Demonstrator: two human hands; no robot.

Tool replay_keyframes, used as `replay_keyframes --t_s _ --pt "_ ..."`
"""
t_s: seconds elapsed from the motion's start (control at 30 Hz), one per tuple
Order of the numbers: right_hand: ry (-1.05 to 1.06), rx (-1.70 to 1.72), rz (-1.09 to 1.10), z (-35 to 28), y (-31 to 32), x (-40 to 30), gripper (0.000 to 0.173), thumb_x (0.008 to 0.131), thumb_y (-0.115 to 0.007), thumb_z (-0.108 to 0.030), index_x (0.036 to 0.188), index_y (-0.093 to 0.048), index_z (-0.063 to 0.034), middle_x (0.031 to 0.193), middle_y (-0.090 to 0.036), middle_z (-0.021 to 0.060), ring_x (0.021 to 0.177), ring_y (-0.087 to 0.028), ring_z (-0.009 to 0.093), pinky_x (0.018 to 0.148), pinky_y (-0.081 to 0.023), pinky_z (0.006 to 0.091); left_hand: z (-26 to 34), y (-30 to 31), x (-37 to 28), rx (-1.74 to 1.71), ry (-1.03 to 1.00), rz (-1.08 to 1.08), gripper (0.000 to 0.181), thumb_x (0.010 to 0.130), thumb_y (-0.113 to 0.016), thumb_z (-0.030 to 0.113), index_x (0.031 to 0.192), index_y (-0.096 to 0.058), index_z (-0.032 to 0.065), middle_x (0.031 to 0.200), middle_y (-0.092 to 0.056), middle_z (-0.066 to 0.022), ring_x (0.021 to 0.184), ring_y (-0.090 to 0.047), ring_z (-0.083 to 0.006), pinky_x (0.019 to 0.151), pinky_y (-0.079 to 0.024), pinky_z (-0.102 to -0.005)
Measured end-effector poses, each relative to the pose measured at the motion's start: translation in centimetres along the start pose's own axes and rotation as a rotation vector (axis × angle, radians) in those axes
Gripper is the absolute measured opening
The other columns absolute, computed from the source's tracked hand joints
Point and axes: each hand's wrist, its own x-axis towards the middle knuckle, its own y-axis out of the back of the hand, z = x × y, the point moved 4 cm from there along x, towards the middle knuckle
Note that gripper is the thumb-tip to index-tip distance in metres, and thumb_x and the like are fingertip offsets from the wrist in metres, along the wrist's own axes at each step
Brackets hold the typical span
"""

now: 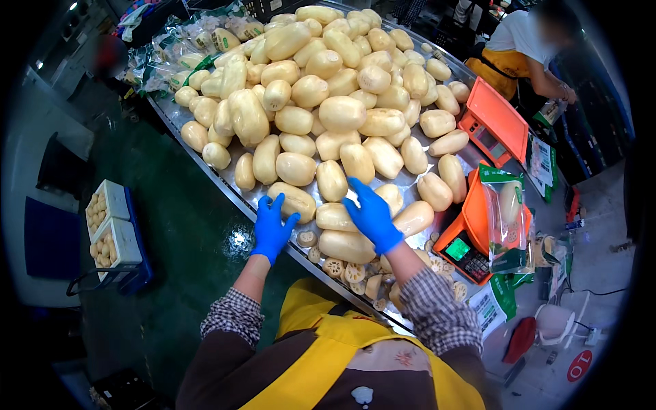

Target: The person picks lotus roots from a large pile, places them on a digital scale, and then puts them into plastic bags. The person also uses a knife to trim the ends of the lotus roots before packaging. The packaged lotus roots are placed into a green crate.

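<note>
A large heap of peeled lotus root segments (342,114) covers the metal table (225,192). My left hand (272,229), in a blue glove, has its fingers spread at the near end of one lotus root segment (297,203). Whether it presses on that segment, I cannot tell. My right hand (373,215), gloved alike, reaches over the front of the heap with thumb and fingers apart. Beside it lie a short lotus root segment (335,217) and a longer one (346,246). Nothing is gripped in either hand.
Cut lotus root ends (354,272) lie along the near edge. A bagged lotus root (507,220) rests on an orange digital scale (464,251); another scale (496,120) stands behind. Filled bags (192,46) sit far left. Crates (125,246) stand on a trolley. A co-worker (517,51) handles a bag.
</note>
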Motion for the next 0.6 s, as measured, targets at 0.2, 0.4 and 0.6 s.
replay_keyframes --t_s 0.2,0.4,0.6 --pt "-0.353 -0.291 -0.290 0.9 -8.1 6.0 0.088 0.072 -0.071 -0.039 0.139 -0.031 -0.0008 0.114 -0.056 0.0267 0.088 -0.063 0.038 0.071 -0.053 0.0436 -0.5 -0.2 -0.2 0.025 -0.002 0.007 0.065 0.077 -0.071 0.037 0.130 -0.048 0.0071 0.127 -0.040 -0.0217 0.113 -0.046 -0.0383 0.089 -0.045 -0.0436" --pt "-0.737 1.250 -0.212 3.3 -4.2 3.3 0.073 0.081 -0.063 -0.044 0.136 -0.038 -0.0025 0.112 -0.059 0.0226 0.089 -0.063 0.031 0.066 -0.056 0.0353 0.4 0.8 0.4 -0.054 -0.103 0.067 0.052 0.081 -0.069 0.032 0.121 -0.054 0.0035 0.116 -0.050 -0.0192 0.104 -0.053 -0.0353 0.088 -0.045 -0.0408" --pt "-0.714 2.045 -0.254 -0.7 5.7 -4.5 0.085 0.083 -0.039 -0.069 0.133 -0.041 -0.0006 0.101 -0.059 0.0303 0.066 -0.063 0.032 0.055 -0.055 0.0349 13.3 -0.7 1.2 -0.976 -0.153 -0.244 0.057 0.087 -0.063 0.020 0.136 -0.039 0.0050 0.125 -0.049 -0.0126 0.111 -0.050 -0.0218 0.089 -0.044 -0.0322"
